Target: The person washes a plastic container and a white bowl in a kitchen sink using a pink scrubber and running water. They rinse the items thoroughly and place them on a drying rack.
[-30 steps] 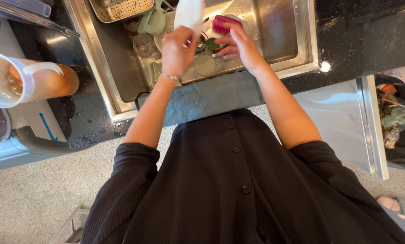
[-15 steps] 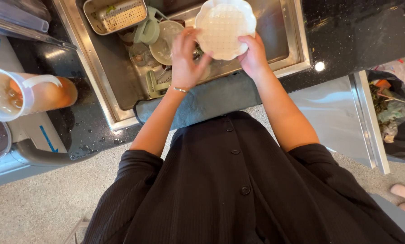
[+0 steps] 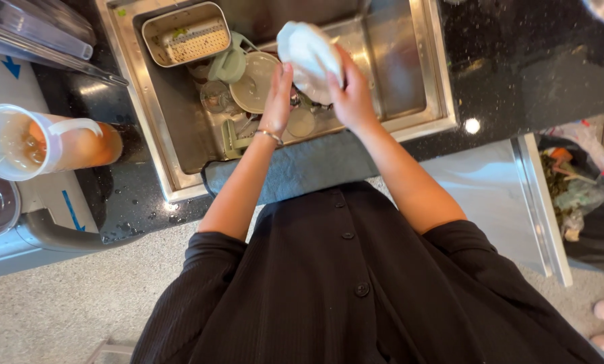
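I stand at a steel sink [image 3: 427, 81] and hold a white plate [image 3: 307, 55] tilted above it. My right hand [image 3: 351, 94] grips the plate's right edge. My left hand [image 3: 279, 94], with a bracelet at the wrist, touches the plate's lower left side. Under my hands lie dirty dishes: a round pale plate [image 3: 251, 84], a green cup [image 3: 228, 66], a glass [image 3: 214, 98] and a small lid [image 3: 302, 123].
A metal tray with a scrubber [image 3: 186, 34] sits at the sink's back left. A grey towel [image 3: 302, 165] hangs over the front edge. A pitcher of orange liquid [image 3: 39, 141] stands on the black counter at left. A bin bag of scraps [image 3: 571, 182] is at right.
The plate has turned from facing up to tilted on edge, moving slightly lower toward the sink. Both hands have shifted with it; the view has moved closer to the sink.
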